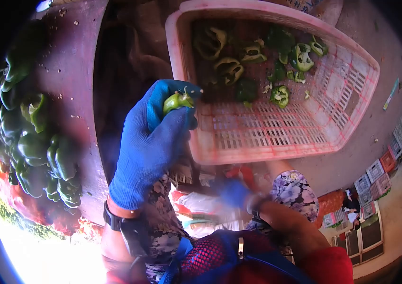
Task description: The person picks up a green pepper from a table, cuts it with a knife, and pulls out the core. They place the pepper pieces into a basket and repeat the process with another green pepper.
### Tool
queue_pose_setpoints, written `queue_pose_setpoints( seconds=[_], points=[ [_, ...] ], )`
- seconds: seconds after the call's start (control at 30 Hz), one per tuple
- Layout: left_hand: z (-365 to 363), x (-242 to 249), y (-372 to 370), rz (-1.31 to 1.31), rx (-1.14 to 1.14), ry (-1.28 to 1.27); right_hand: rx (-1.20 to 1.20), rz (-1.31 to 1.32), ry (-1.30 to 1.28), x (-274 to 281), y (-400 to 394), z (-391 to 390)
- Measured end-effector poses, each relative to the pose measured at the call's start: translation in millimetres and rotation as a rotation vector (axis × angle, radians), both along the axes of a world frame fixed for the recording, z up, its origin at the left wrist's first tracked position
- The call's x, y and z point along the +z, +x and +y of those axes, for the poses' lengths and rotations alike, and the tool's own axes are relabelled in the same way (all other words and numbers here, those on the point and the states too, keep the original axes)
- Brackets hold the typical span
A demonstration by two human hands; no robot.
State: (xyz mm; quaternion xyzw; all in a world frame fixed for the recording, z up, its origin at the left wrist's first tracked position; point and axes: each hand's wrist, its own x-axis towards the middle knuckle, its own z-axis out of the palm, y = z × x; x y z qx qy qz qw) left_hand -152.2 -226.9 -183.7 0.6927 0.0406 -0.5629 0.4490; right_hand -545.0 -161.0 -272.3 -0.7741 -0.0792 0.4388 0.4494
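Note:
My left hand, in a blue knitted glove, is raised beside the near-left rim of a crate. Its fingers are closed round a light-green pepper piece with a stubby stem end, most of it hidden by the glove. My right hand, also blue-gloved, is low in front of my lap and smeared by motion, so its fingers cannot be made out. The pink-and-white plastic crate is tilted before me, with cut green peppers and a pepper half showing pale seeds inside.
Whole green peppers are heaped on a reddish table at the left, with scattered seeds on its surface. Stacked crates and other people are at the far right, by a building.

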Motion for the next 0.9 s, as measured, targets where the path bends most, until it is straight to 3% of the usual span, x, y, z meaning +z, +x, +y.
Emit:
queue_pose_setpoints(
  seconds=[0.1, 0.23, 0.27, 0.37, 0.53, 0.67, 0.8, 0.9],
  points=[
    [-12, 12, 5, -0.06, 0.055, -0.038, 0.121, 0.019, 0.124, -10, 3, -3],
    [-21, 29, 6, -0.23, 0.12, 0.015, 0.079, 0.027, 0.282, -18, 18, -17],
    [-22, 35, 5, -0.267, 0.139, 0.018, -0.123, -0.11, 0.355, -36, -13, 3],
    [-8, 42, -3, -0.43, 0.147, -0.061, -0.28, -0.247, 0.414, -73, -53, 32],
    [34, 65, -18, -0.659, 0.102, -0.247, -0.171, -0.237, 0.471, -92, -56, -5],
    [75, 84, -36, -0.702, 0.262, -0.44, -0.051, -0.23, 0.436, -82, -42, -26],
    [142, 114, -38, -0.498, 0.498, -0.538, 0.018, -0.268, 0.429, -66, -9, -30],
    [275, 110, -60, -0.827, 0.306, -0.321, 0.012, -0.293, 0.43, -43, 5, -18]
  ],
)
